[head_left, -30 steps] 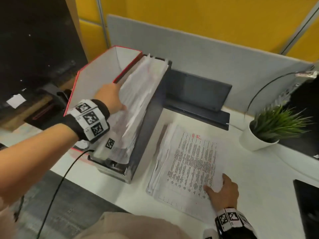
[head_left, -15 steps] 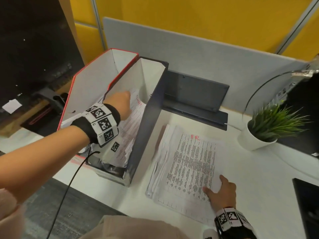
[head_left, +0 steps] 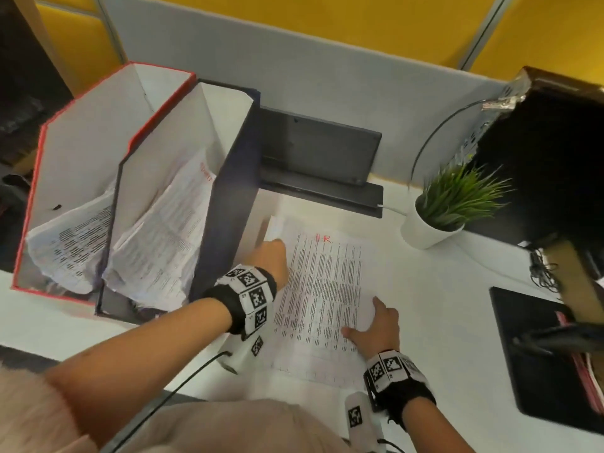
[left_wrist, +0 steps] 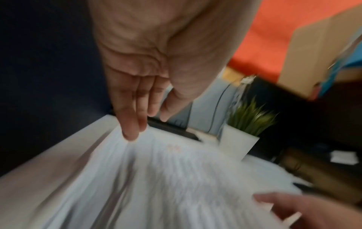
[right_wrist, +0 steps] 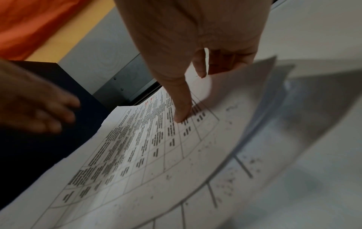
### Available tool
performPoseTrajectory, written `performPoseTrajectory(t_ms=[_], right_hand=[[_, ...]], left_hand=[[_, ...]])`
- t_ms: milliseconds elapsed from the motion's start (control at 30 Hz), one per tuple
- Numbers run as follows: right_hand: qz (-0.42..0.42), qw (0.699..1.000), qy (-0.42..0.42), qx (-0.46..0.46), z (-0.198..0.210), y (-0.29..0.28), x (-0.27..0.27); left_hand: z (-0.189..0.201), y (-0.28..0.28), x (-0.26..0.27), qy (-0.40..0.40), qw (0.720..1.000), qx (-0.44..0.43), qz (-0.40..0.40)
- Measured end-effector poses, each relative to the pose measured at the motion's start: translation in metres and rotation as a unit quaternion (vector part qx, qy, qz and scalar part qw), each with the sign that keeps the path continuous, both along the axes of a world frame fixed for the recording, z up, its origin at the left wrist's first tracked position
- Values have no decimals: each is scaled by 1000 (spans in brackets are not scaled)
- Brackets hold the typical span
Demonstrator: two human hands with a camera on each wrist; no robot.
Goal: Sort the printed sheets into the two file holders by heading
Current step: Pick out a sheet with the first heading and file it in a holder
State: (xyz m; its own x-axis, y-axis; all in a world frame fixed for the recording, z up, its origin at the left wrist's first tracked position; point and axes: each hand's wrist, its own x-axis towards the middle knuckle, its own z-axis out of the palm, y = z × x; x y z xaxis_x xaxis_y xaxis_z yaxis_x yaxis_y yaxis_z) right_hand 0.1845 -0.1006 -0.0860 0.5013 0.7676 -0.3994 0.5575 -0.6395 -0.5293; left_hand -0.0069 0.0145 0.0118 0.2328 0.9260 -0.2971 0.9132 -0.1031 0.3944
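A stack of printed sheets [head_left: 327, 282] lies on the white desk, its top sheet headed "HR" in red. My left hand [head_left: 271, 256] reaches over the stack's top left corner with straight fingers [left_wrist: 131, 124] touching the paper. My right hand [head_left: 376, 325] holds the top sheet's lower right edge: the thumb [right_wrist: 182, 108] presses on the print while the other fingers go under the lifted edge. Left of the stack stand a red file holder [head_left: 42, 178] and a dark blue file holder [head_left: 228, 204], each with printed sheets [head_left: 163, 237] slumped inside.
A potted green plant [head_left: 454, 201] stands at the back right. A dark grey stand [head_left: 317, 152] sits behind the stack against the grey partition. A black pad [head_left: 539, 354] and dark equipment fill the right edge. A black cable [head_left: 183, 380] hangs off the front edge.
My left hand has come out of the dark blue holder, leaving the sheets inside, and moved right to the stack's top left corner. The right hand stays at the stack's lower right.
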Motion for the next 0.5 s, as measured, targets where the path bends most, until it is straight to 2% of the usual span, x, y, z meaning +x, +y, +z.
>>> performPoseTrajectory(t_ms=[67, 133, 333, 500], right_hand=[[5, 1000, 3, -5, 1, -1, 0], [15, 1000, 6, -12, 2, -3, -1], [12, 999, 48, -17, 4, -11, -7], [33, 998, 21, -54, 15, -12, -10]], left_hand=[[-25, 2, -4, 18, 998, -55, 22], [-43, 3, -9, 5, 996, -74, 50], [-53, 5, -13, -53, 994, -34, 88], [-56, -1, -16, -26, 998, -4, 55]])
